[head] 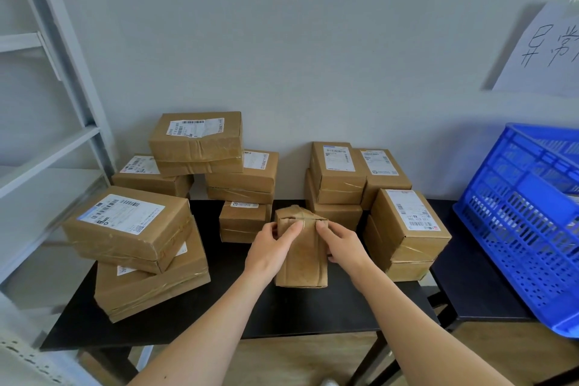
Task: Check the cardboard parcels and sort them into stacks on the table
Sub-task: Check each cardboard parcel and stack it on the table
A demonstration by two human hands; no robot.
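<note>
A small taped cardboard parcel (302, 263) stands on end over the middle of the black table (219, 320), its plain brown side toward me. My left hand (271, 249) grips its left edge, thumb across the top front. My right hand (340, 243) grips its right edge the same way. Stacks of labelled parcels surround it: a two-high stack at the front left (131, 229), a taller pile behind that (197, 141), a small stack just behind the held parcel (242, 221), and more stacks at the right (407, 226) and back right (338, 172).
A blue plastic crate (526, 216) sits on a second dark table at the right. White metal shelving (56, 147) stands at the left. A handwritten paper sign (545, 50) hangs on the wall at upper right. Wooden floor shows below the table.
</note>
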